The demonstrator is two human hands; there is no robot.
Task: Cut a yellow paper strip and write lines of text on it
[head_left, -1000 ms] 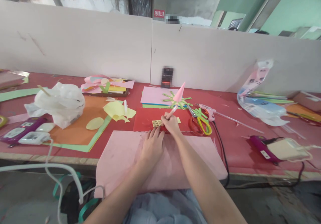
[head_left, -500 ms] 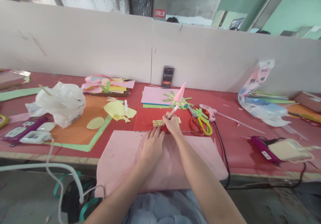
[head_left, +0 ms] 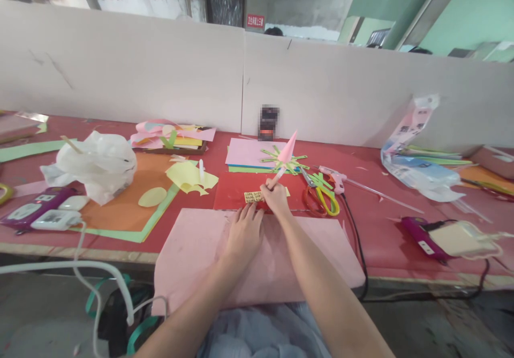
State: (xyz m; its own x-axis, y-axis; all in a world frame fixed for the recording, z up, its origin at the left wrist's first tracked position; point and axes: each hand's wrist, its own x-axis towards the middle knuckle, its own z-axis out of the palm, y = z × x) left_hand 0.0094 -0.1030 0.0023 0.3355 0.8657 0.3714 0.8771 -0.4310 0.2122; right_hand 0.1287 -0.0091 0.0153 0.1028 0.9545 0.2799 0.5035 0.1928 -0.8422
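My right hand (head_left: 275, 197) is closed round a pale pen (head_left: 277, 177), with its lower end hidden by the fingers. It rests over a small yellow note (head_left: 252, 197) that carries lines of dark handwriting. My left hand (head_left: 246, 229) lies flat, fingers stretched, with the fingertips at the note's lower edge. Under the note is a red board (head_left: 228, 191). Just beyond the pen's upper end are a pink paper cone (head_left: 288, 148) and notched green paper strips (head_left: 295, 162) spread round its base; whether the pen touches the cone I cannot tell.
Scissors (head_left: 327, 200) and a pink glue gun (head_left: 335, 179) lie right of the board. A pink cloth (head_left: 193, 267) covers the near edge. Coloured paper (head_left: 120, 208), a white plastic bag (head_left: 98, 165) and a purple power strip (head_left: 40, 208) are left. A white partition (head_left: 160, 69) stands behind.
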